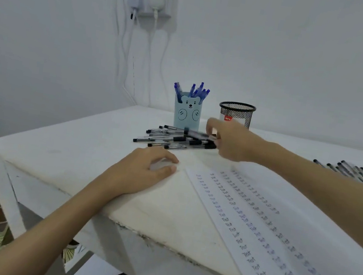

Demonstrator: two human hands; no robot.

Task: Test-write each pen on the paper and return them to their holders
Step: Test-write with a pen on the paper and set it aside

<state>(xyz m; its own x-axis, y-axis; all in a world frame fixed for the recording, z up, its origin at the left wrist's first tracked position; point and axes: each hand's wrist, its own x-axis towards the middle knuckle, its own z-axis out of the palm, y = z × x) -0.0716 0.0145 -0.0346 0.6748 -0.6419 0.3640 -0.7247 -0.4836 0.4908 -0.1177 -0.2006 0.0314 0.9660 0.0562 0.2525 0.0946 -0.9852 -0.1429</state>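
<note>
Right hand [231, 142] reaches over the black pens [175, 138] heaped before the blue bear holder [187, 114], fingers pinching one blurred pen [197, 134]. Left hand [147, 170] rests loosely curled on the table [68, 144] beside the paper [279, 234]. A mesh holder [237, 114] stands behind.

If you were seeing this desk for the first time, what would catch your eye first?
Probably the pale blue bear-faced holder full of blue pens at the table's far side, beside a black mesh cup. In front lies a heap of black pens, which the right hand reaches into, while rows of test marks fill the paper.
</note>
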